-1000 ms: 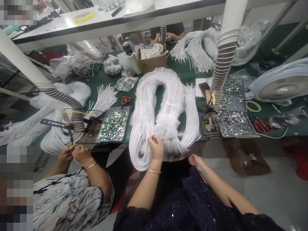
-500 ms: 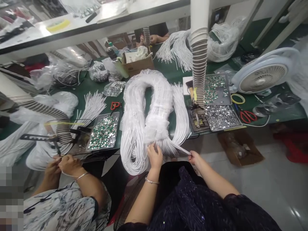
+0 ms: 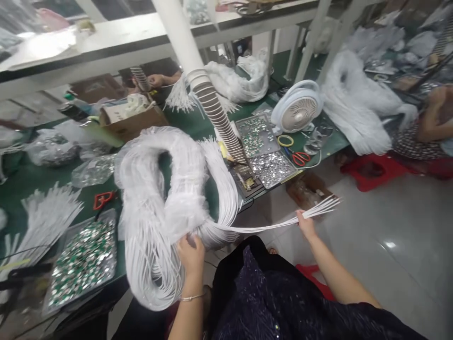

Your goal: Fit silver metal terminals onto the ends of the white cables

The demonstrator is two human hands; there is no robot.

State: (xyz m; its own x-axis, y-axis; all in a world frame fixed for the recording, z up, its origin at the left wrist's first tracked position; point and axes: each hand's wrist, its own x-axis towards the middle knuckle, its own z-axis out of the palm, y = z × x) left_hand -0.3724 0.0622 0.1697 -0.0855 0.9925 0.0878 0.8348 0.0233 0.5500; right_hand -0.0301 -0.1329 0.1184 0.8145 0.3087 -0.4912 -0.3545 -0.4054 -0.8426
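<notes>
A large looped bundle of white cables point(image 3: 146, 236), partly wrapped in clear plastic point(image 3: 187, 189), lies on the green table. My left hand point(image 3: 191, 255) is closed on the bundle's lower end, at the edge of the plastic. Out to the right, my right hand point(image 3: 306, 224) grips a thin bunch of white cables point(image 3: 262, 229); its loose ends fan out past my fingers, and the bunch stretches back to the bundle. Another strand of white cables point(image 3: 226, 189) curves along the bundle's right side.
Trays of small metal and green parts point(image 3: 85, 255) point(image 3: 271, 167) sit left and right. Near the right tray are a fixture point(image 3: 249, 184), red-handled scissors point(image 3: 300, 158) and a fan point(image 3: 299, 111). A ribbed duct point(image 3: 219, 113) hangs down. Other people's arms show behind and at right.
My right hand has moved right, drawing the thin bunch of cables out from the bundle. My left hand stays at the bundle. The view has turned to the right.
</notes>
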